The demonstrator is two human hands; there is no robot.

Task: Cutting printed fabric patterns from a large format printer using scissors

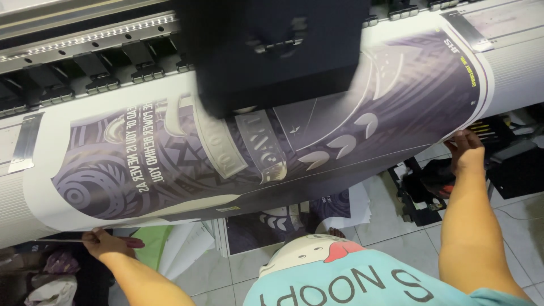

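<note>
The printed sheet [272, 147] hangs off the front of the wide printer [85, 51], its long axis running left to right under the dark print head [277, 51]. The left hand [110, 243] pinches the lower left corner and the right hand [467, 150] grips the right edge, well apart. It looks light, limp and easily creased, so the edges seem the safest hold.

Held at both lower corners, the printed sheet [272, 141] is smooth, faintly glossy paper; above the grips, a matt black plastic print head [277, 51] and ribbed metal rail [85, 39].
</note>
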